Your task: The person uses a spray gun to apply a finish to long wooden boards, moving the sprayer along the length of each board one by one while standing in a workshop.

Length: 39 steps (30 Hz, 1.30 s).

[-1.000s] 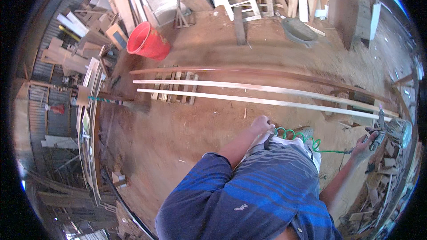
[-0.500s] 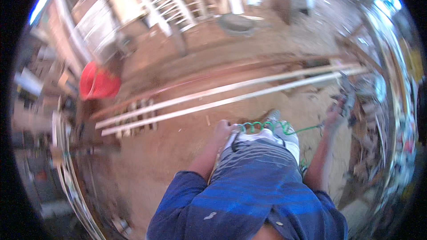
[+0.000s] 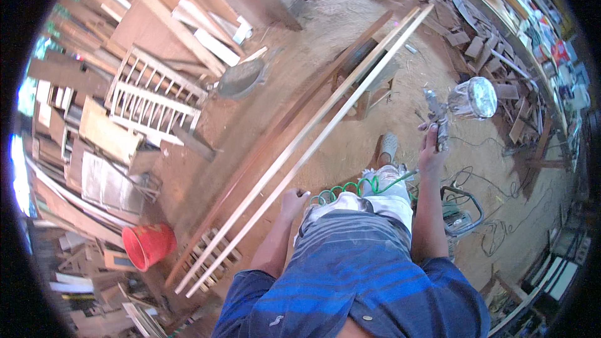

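Note:
My right hand (image 3: 432, 152) is wrapped round a paint-smeared spray gun (image 3: 439, 120), held out ahead and to the right. A green coiled air hose (image 3: 354, 186) stretches across the front of my shorts toward that hand. At the hose's left end, my left hand (image 3: 293, 203) is closed on it beside my left hip; the grip itself is partly hidden. Two long pale wooden strips (image 3: 305, 136) lie side by side, slanting from near left to far right, on low supports. The spray gun is apart from the strips.
A smeared paint bucket (image 3: 474, 97) stands right of the spray gun. Beside my right forearm is a green-framed machine (image 3: 463, 219), with cables (image 3: 498, 228) on the floor. A red bucket (image 3: 149, 245), slatted wooden frame (image 3: 152, 97) and dark basin (image 3: 241, 79) are left; offcuts (image 3: 488, 56) lie far right.
My view has swung right, so the strips now slant steeply and the paint bucket shows. The right hand with the spray gun is farther left in view; the left hand sits lower and farther left.

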Available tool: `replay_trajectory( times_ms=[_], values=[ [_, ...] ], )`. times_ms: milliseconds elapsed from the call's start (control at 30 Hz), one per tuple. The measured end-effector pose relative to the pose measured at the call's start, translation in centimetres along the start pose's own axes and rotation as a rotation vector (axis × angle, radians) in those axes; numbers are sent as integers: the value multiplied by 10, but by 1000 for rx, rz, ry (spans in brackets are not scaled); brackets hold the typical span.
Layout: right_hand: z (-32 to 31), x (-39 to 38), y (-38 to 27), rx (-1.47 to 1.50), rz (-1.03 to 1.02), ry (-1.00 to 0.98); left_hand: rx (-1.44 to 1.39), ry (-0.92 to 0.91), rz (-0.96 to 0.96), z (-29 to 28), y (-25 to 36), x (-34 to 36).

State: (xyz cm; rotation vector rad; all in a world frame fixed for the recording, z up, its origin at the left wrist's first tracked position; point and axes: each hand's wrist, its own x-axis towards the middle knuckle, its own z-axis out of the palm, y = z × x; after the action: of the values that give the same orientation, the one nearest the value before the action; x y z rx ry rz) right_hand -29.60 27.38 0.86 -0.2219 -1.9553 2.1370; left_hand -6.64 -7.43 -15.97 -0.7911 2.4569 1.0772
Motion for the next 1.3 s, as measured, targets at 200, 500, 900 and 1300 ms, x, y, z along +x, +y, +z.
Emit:
replay_trajectory(
  times_ms=[200, 500, 900, 1300],
  values=[
    [-21, 30, 54, -36, -25, 17, 173, -90, -12, 3, 50, 54],
    [-44, 84, 91, -24, 87, -1, 335, -48, 134, 51, 153, 167],
    [21, 250, 159, -236, 316, -241, 191, -1081, -144, 167, 229, 160],
    [103, 340, 204, -277, 450, -350, 103, -351, -127, 124, 246, 177]
  ],
)
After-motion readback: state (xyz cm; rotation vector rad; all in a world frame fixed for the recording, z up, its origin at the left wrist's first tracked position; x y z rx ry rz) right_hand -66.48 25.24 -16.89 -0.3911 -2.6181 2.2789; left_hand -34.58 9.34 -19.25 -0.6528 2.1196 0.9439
